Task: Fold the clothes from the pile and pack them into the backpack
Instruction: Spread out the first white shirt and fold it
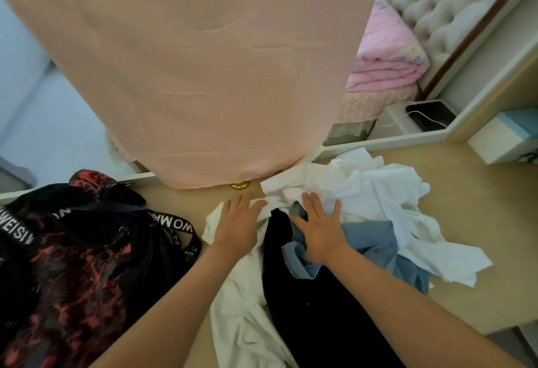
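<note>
A broad sheet of peach-pink cloth (203, 76) hangs across the upper middle of the view and hides whatever lies behind it. Only a small gold knob (240, 185) peeks out under its lower hem. The black backpack with a red blotched pattern (72, 265) lies on the left of the pale wooden desk (480, 236). It is cut off by the left and bottom edges, and I cannot tell whether it is open. The pile of clothes sits in the middle and to the right: crumpled white garments (378, 193), a light blue denim garment (378, 248), a black garment (320, 324) and a cream-white garment (241, 324). The last two run out of the bottom edge, and what kind of garment each is cannot be made out.

The left hand (237, 222) lies flat on the upper end of the cream-white garment, its grip open and the fingers straight. The right hand (318, 229) rests palm down where white, blue and black cloth meet, its fingers spread. It holds nothing.

A black strap (174, 222) of the backpack carries white capitals reading "WOMA", seen upside down, before it bends away. A second strap at the far left shows "WE" and "IS" parted by bars.

Beyond the desk are a folded pink quilt (384, 56), a tufted pale headboard (436, 3) and a black device with a white cable (431, 114).
</note>
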Demonstrator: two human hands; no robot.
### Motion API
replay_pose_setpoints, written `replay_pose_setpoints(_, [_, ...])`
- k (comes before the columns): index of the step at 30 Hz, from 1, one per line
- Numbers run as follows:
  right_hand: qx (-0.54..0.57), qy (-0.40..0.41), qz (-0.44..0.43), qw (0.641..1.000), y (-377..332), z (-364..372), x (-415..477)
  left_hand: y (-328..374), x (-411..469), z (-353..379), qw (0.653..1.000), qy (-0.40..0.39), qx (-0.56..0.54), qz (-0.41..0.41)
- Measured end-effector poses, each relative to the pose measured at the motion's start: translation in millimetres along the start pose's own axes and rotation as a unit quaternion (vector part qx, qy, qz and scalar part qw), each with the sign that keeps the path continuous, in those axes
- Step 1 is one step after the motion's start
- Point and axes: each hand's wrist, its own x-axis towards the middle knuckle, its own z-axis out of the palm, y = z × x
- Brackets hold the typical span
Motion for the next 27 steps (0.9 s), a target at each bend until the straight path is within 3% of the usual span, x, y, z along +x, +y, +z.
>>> replay_pose_setpoints(1, [0.007, -0.003, 0.004, 1.0, 0.8, -0.4, -0.3, 6.5, 1.7, 8.0, 0.999, -0.024, -0.018, 0.043])
replay_pose_setpoints(3, [0.027, 0.0, -0.007, 1.0, 8.7, 5.3, 4.3, 14.9, -0.3, 25.6, 0.987, -0.144, 0.004, 0.068])
replay_pose_setpoints(5, [0.017, 0.031, -0.034, 0.999, 24.6, 5.7, 9.1, 8.4, -6.6, 43.8, 0.959, -0.271, 0.075, 0.027])
replay_pose_setpoints(7, [-0.024, 0.061, -0.003, 0.998, 49.7, 9.3, 8.6, -3.9, -11.0, 54.4, 0.94, -0.325, 0.1, -0.011])
replay_pose_setpoints(11, [-0.111, -0.003, 0.101, 0.989, 73.6, 10.4, 7.2, -5.4, -14.3, 57.0, 0.951, -0.294, 0.095, -0.012])
replay_pose_setpoints(13, [-0.086, 0.024, 0.104, 0.991, 54.0, 0.7, 5.7, 4.5, -14.9, 55.5, 0.968, -0.235, 0.092, -0.005])
replay_pose_setpoints(15, [0.06, 0.118, -0.022, 0.991, 16.3, -3.9, 1.4, 12.6, -15.8, 58.1, 0.978, -0.191, 0.078, 0.007])
replay_pose_setpoints(17, [0.16, 0.087, -0.174, 0.968, -23.4, 1.2, -13.9, 13.2, -19.7, 63.4, 0.977, -0.205, 0.051, 0.005])
replay_pose_setpoints(19, [0.094, -0.021, -0.18, 0.979, -42.6, 13.7, -21.3, 5.9, -25.9, 66.4, 0.96, -0.278, 0.026, -0.016])
replay_pose_setpoints(21, [-0.002, -0.05, -0.149, 0.988, -42.4, 24.0, -16.8, -2.7, -30.6, 65.2, 0.943, -0.331, 0.039, -0.019])
replay_pose_setpoints(27, [-0.108, -0.048, -0.14, 0.983, -9.7, 3.8, -8.1, -4.5, -34.9, 68.9, 0.965, -0.241, 0.098, -0.036])
